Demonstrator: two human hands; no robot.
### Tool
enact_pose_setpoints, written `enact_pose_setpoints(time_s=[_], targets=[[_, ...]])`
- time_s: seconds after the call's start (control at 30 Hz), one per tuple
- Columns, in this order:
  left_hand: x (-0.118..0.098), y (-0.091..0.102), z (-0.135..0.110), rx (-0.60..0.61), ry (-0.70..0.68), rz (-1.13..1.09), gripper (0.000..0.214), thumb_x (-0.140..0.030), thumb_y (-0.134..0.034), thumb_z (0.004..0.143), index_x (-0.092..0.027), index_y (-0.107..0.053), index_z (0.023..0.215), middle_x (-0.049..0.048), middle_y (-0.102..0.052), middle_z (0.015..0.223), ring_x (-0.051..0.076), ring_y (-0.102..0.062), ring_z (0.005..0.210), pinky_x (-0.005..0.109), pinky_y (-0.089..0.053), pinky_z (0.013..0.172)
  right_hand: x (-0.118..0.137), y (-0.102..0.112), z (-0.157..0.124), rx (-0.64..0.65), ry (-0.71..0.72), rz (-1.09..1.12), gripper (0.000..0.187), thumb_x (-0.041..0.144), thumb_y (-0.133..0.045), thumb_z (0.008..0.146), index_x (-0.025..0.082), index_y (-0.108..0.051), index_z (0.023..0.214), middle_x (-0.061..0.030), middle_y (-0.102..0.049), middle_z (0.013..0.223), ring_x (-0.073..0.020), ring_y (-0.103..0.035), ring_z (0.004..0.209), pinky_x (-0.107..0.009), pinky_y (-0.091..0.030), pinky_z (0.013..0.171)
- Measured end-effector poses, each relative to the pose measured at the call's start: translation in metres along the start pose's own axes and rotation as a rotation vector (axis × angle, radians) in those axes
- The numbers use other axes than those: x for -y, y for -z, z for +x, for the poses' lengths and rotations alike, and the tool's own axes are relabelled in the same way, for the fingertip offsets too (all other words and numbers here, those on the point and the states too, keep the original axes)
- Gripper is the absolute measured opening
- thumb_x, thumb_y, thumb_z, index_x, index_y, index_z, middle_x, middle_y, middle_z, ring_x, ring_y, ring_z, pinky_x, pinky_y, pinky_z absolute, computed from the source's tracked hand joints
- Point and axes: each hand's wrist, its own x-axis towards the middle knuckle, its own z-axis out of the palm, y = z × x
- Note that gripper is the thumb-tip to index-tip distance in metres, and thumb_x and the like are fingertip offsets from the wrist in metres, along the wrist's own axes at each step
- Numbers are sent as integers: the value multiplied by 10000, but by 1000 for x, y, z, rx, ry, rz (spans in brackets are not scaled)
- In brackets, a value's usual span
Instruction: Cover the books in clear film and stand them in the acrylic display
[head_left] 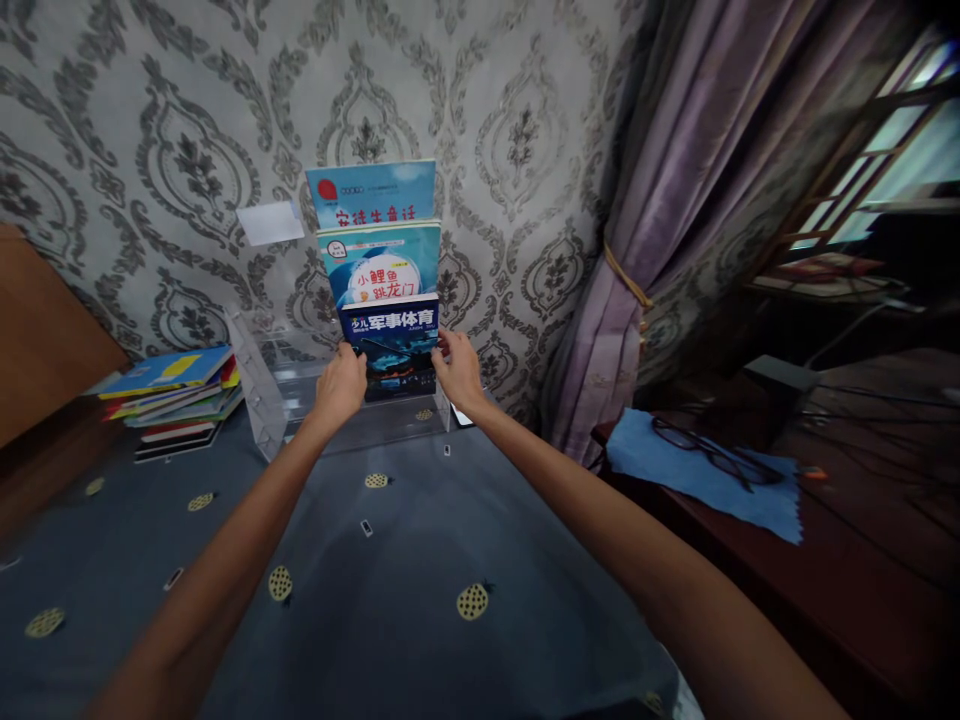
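Observation:
Three magazines stand in tiers in a clear acrylic rack [262, 385]. The dark blue military-sports magazine [388, 348] is at the front, with a tank on its cover. Behind it rises a light blue magazine [379, 262] with a carp title, and a blue picture magazine [371, 195] stands at the back. My left hand [341, 385] grips the front magazine's lower left edge, and its fingers cover part of the cover. My right hand [456, 368] pinches that magazine's right edge. The magazines' lower parts are hidden by the front one and the rack.
The rack stands on a blue-grey tablecloth [375, 560] with a pineapple print, against damask wallpaper [517, 140]. A stack of books [172, 395] lies to the left. Glasses [712, 450] rest on a blue cloth [701, 475] on a dark wooden surface to the right, beside a mauve curtain [600, 230].

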Motion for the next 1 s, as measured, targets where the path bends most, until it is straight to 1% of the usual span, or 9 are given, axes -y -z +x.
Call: enact_pose_setpoints(time_s=[0.27,0.43,0.83,1.0], targets=[[-5,1,3,35,49,24,347,-314,-313,1026,-102,-464,1256,246,-703,1158,357,-695,1077,435,-528,865,-4,-6,4,-48,-12,1,251,147,-486,832,176,-657,1013,-114,-654,962,-253,-608,861,-403,-494,832],[-9,0,3,35,79,33,338,-300,-317,1025,-102,-466,1254,246,-704,1161,345,-692,1095,426,-523,885,-4,-6,6,-66,-17,-8,203,160,-502,815,186,-668,929,-105,-661,915,-255,-600,837,-397,-489,811],[-10,-4,2,27,91,32,322,-301,-311,1025,-121,-469,1240,243,-697,1176,329,-694,1097,416,-520,890,-4,-2,8,-56,-14,-6,183,171,-510,799,190,-687,844,-83,-642,830,-245,-597,797,-376,-486,779],[-9,-5,3,25,79,26,327,-299,-303,1023,-118,-466,1241,250,-698,1166,341,-694,1088,433,-522,885,-7,-3,11,-51,-11,3,191,169,-514,795,202,-700,824,-71,-646,810,-230,-585,771,-364,-487,777]])
